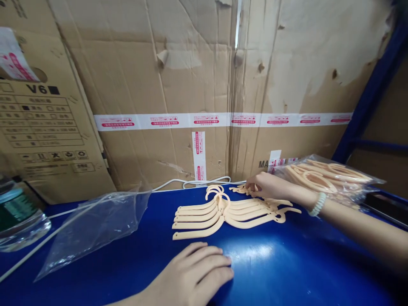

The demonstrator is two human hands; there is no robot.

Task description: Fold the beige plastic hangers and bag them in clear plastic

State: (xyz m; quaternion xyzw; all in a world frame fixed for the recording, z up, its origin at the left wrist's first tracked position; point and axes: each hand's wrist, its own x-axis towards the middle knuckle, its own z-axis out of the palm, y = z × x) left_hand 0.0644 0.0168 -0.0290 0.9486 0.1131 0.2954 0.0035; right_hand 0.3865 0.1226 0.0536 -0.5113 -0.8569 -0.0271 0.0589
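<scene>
Several beige plastic clothes hangers lie in an overlapping row on the blue table, their hooks toward the back and parts of their arms curving to the right. My left hand rests on the table in front of them, fingers extended and slightly bent, holding nothing. Behind the right end of the row, my right hand reaches to a small heap of beige plastic pieces. Its fingers are curled and pinched together at the heap; what lies between the fingertips is hidden. A pale beaded band circles my right wrist.
A clear bag of beige hanger parts lies at the right, near a dark flat object. Another clear plastic bag, a white cable and a water bottle are at the left. Cardboard walls the back.
</scene>
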